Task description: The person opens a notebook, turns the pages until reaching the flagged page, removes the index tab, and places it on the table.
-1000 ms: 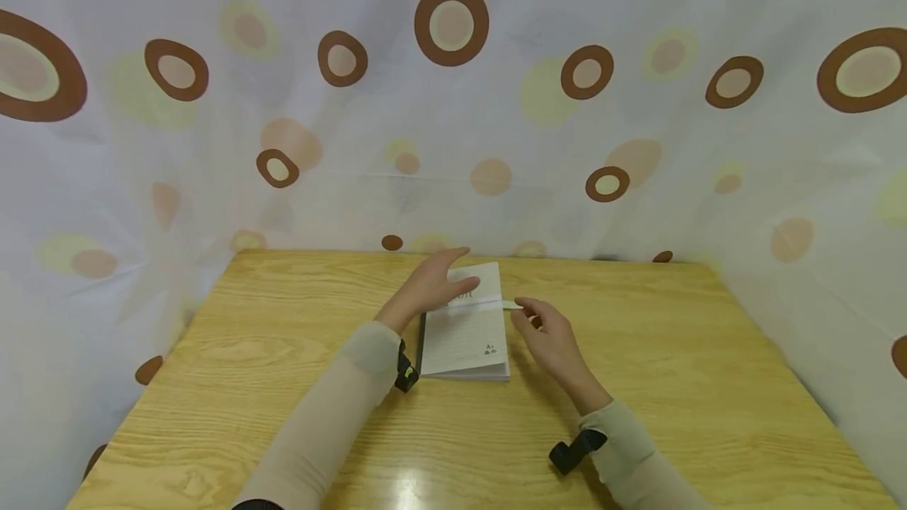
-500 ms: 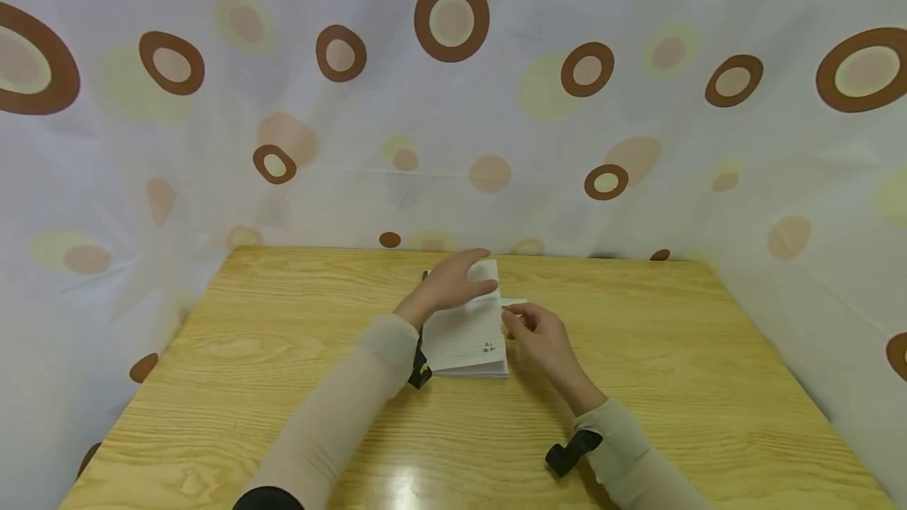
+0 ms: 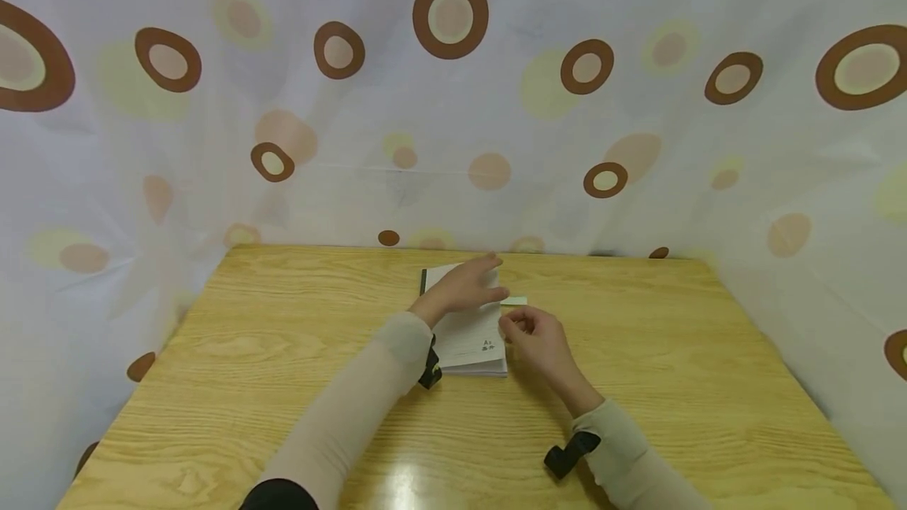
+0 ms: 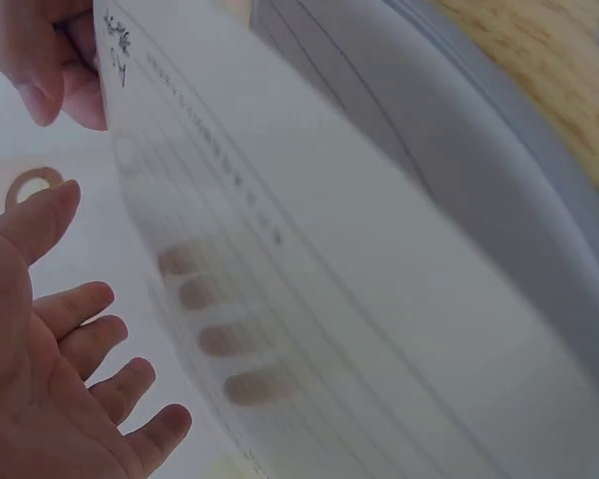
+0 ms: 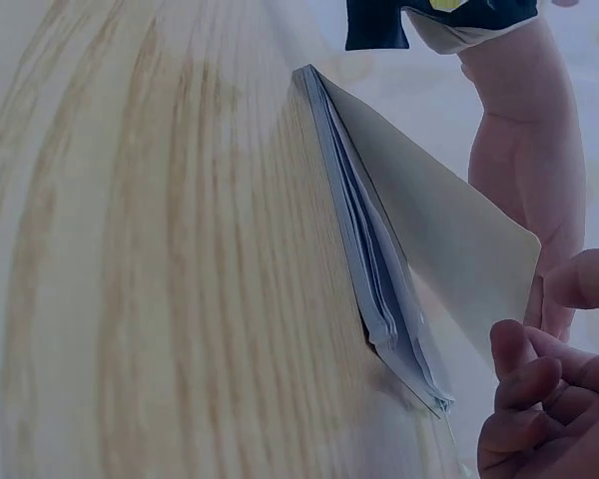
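Note:
A notebook with a pale lined cover and a dark spine lies on the table. Its cover is raised at the right edge, with pages showing beneath. At that edge, my right hand pinches the cover between thumb and fingers. Over the notebook's upper part is my left hand, fingers spread and holding nothing. In the left wrist view those fingers stand just off the cover, which shows their dark reflections. A pale strip juts from the notebook's right side, above my right fingertips.
The wooden table reaches back to a white curtain patterned with brown rings and spots. Black camera mounts sit on both wrists, the right one close above the table.
My right fingers have let go of the pale strip and moved down onto the cover's edge. The left hand has slid right across the notebook.

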{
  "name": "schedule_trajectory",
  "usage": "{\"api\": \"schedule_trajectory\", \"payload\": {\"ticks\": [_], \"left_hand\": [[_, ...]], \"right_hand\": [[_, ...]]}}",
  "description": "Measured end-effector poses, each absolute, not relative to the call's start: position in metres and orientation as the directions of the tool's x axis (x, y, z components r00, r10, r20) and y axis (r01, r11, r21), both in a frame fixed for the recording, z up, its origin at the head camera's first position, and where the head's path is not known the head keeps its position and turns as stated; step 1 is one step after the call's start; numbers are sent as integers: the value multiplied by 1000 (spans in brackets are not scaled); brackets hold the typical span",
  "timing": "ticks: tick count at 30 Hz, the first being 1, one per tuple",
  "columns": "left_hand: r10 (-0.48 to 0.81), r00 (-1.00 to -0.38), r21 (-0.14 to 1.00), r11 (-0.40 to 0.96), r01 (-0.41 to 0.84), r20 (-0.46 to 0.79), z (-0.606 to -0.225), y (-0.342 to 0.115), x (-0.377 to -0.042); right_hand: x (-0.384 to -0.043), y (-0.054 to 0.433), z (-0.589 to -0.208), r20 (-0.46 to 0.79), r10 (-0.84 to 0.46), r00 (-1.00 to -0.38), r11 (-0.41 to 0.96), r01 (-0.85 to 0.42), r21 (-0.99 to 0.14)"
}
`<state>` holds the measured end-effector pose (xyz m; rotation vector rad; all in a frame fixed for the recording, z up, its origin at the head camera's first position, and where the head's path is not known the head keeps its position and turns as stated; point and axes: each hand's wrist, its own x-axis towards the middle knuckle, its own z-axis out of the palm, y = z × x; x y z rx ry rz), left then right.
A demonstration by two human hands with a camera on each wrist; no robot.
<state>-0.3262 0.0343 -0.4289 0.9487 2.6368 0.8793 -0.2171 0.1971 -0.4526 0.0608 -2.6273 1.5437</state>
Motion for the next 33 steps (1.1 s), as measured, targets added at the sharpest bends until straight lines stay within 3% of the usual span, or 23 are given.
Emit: {"api": "schedule_trajectory", "payload": {"ticks": [12, 25, 33], "left_hand": [[628, -777, 553, 660, 508, -35, -436, 45, -324], [607, -795, 517, 686, 511, -20, -428, 42, -322], [592, -806, 557, 667, 495, 7, -419, 31, -320]], "right_hand": [[-214, 197, -459, 99, -49, -994, 509, -110, -854], [-215, 193, -454, 99, -16, -995, 474, -95, -875], [-213, 185, -446, 124, -6, -992, 416, -116, -902]]}}
